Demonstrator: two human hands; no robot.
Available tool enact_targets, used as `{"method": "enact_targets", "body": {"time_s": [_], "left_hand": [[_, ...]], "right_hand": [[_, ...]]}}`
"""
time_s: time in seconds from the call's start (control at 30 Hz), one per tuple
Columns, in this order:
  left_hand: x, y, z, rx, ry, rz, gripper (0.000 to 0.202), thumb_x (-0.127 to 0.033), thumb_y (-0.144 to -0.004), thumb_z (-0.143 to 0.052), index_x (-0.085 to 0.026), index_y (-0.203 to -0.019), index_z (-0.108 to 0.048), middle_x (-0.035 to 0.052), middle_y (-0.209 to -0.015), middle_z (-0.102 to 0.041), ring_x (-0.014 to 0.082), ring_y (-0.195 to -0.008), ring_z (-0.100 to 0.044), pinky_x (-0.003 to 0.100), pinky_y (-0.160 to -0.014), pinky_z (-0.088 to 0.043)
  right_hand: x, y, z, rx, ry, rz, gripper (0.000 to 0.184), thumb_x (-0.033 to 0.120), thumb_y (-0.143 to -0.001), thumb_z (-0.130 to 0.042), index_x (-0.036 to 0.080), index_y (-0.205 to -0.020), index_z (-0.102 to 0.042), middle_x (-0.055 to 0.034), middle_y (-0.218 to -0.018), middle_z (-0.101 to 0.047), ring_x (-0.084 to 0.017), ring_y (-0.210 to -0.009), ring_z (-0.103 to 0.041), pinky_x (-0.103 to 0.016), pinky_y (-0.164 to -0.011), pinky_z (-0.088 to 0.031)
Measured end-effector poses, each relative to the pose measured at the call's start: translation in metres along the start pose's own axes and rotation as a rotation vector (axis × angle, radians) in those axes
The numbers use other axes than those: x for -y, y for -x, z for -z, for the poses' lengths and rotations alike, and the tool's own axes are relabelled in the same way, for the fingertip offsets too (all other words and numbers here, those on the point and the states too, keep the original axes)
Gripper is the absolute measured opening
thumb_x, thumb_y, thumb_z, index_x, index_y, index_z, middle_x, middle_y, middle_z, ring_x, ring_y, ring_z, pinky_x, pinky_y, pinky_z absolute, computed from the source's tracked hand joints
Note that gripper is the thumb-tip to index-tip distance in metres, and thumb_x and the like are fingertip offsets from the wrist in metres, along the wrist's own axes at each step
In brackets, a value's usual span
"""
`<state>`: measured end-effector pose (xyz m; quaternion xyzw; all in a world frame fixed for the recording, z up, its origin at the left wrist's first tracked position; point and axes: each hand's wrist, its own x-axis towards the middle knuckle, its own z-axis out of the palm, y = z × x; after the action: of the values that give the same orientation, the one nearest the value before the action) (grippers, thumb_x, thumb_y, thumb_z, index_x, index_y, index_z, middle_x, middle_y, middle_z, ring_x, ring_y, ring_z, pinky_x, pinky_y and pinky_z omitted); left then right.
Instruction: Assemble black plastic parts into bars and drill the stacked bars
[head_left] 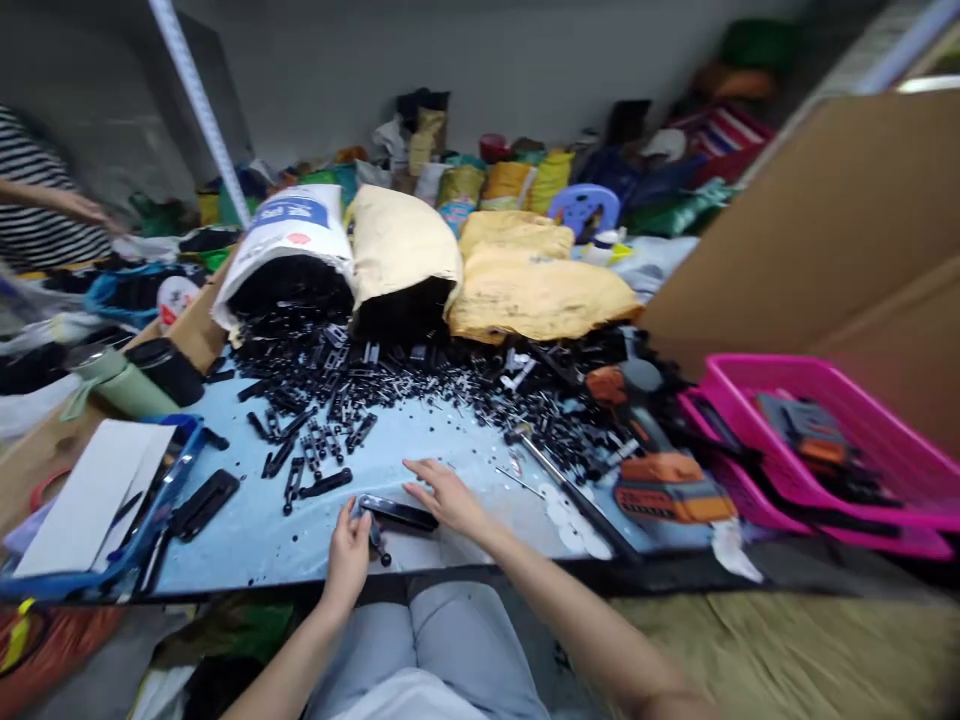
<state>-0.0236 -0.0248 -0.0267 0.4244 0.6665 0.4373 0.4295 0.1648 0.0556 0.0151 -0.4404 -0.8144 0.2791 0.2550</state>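
My left hand (349,553) is at the near edge of the light blue table (420,440), fingers curled on the left end of a flat black plastic part (397,513). My right hand (442,493) lies over the right end of that part with its fingers spread flat on the table. A small black piece (379,548) hangs under the left hand. A big heap of small black plastic parts (390,385) spreads across the table beyond the hands.
Sacks (289,245) spill black parts at the back. An orange cordless drill (652,470) and a pink basket (817,440) sit right, with cardboard (840,220) behind. A blue tray with white card (97,500) and a green bottle (124,385) are left. Another person (37,200) is far left.
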Motion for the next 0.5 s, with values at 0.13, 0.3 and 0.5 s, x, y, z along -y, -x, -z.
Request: {"method": "enact_targets", "body": {"time_s": [0.13, 0.3, 0.5], "left_hand": [[-0.007, -0.004, 0.015, 0.019, -0.661, -0.499, 0.054, -0.044, -0.084, -0.051, -0.018, -0.131, -0.045, 0.0168, -0.118, -0.055, 0.0308, -0.104, -0.057, 0.050, -0.087, -0.045], [-0.025, -0.030, -0.006, 0.460, -0.949, -0.987, 0.035, -0.024, -0.088, -0.048, -0.023, -0.123, -0.054, 0.0090, -0.106, -0.063, 0.0228, -0.102, -0.058, 0.043, -0.091, -0.045], [-0.021, -0.043, -0.018, 0.377, -1.054, -0.961, 0.032, -0.016, -0.089, -0.044, -0.018, -0.119, -0.056, 0.0077, -0.088, -0.064, 0.0212, -0.082, -0.060, 0.036, -0.074, -0.050]], "right_hand": [[-0.051, -0.016, 0.060, -0.024, 0.258, -0.089, 0.040, 0.040, -0.091, -0.045, 0.016, -0.121, -0.056, -0.0110, -0.112, -0.058, -0.019, -0.101, -0.056, -0.031, -0.090, -0.042], [-0.110, -0.063, 0.135, -0.170, 0.541, -0.329, 0.034, 0.035, -0.089, -0.050, 0.017, -0.117, -0.057, -0.0107, -0.114, -0.056, -0.019, -0.106, -0.050, -0.029, -0.089, -0.040], [-0.164, -0.115, 0.185, -0.475, 0.528, -0.718, 0.041, 0.026, -0.088, -0.049, -0.009, -0.110, -0.050, -0.0311, -0.116, -0.050, -0.028, -0.114, -0.044, -0.036, -0.090, -0.036]]}}
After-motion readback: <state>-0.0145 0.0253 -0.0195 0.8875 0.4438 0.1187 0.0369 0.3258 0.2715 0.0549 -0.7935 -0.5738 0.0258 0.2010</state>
